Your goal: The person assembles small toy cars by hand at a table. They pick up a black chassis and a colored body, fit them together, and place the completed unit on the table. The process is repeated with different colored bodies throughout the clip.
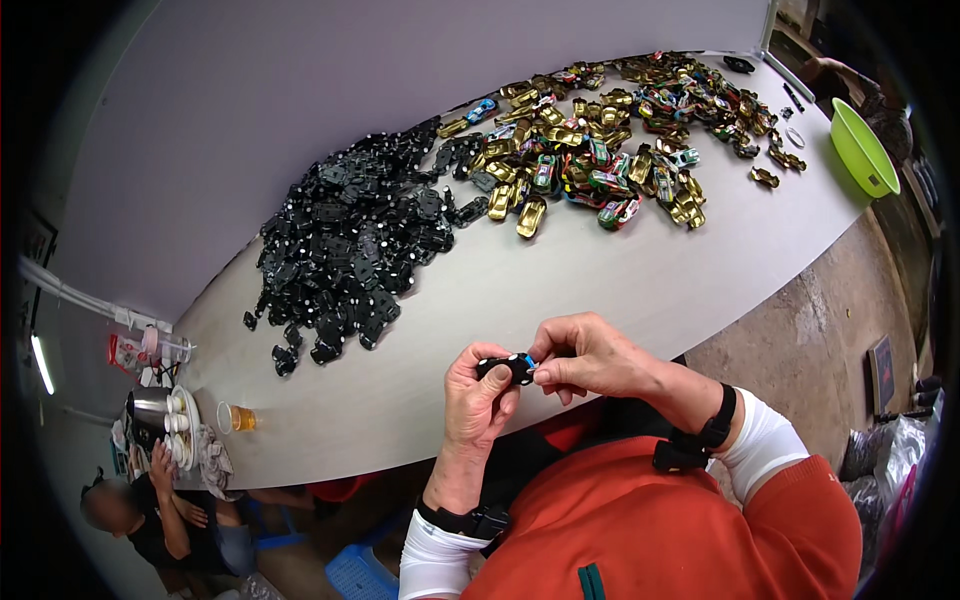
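Close to the table's near edge, my left hand (472,402) grips a small toy car (517,370) between thumb and fingers. Its black underside with pale wheels faces up, and a bit of blue shows at its right end. My right hand (592,356) pinches that blue end with thumb and forefinger; the fingers partly hide it. Farther off to the left lies a big heap of black toy car bases (350,225). Gold and multicoloured toy car bodies (565,140) are piled beyond and to the right of my hands.
A green basin (862,150) stands at the table's far right edge. On the left are a glass of amber drink (238,418) and a tray with white cups (180,425). Another person (165,510) sits at lower left near a blue stool (360,573). A wall backs the table (480,290).
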Motion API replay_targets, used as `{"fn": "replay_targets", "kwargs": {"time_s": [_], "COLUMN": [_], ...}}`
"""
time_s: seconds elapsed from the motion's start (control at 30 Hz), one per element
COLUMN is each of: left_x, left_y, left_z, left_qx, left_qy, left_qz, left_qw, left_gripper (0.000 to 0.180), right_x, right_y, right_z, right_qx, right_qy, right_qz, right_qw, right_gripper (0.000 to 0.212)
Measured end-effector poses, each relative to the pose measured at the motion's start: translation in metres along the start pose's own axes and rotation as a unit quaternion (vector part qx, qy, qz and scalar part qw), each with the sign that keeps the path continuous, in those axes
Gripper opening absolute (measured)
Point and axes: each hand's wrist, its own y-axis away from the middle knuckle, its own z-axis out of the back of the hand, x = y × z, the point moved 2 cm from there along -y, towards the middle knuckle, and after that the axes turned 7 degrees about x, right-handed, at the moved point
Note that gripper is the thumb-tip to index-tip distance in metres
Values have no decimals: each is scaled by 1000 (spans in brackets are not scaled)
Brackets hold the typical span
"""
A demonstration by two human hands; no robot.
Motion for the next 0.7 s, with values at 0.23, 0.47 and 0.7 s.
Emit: {"fn": "replay_targets", "kwargs": {"time_s": [0.23, 0.47, 0.7], "left_x": [-3, -2, -1], "left_y": [2, -4, -5], "left_z": [-19, -4, -12], "left_qx": [-90, -117, -104], "left_qy": [-130, -36, -108], "left_qz": [-64, 19, -4], "left_qw": [985, 992, 989], "left_gripper": [11, 14, 14], "right_x": [-14, -16, -23], "right_y": [-11, -5, -9], "right_z": [5, 10, 15], "right_qx": [-66, -31, -38], "right_qy": [140, -16, 7], "right_qz": [77, 3, -6], "right_qw": [985, 999, 999], "right_gripper": [5, 12, 8]}}
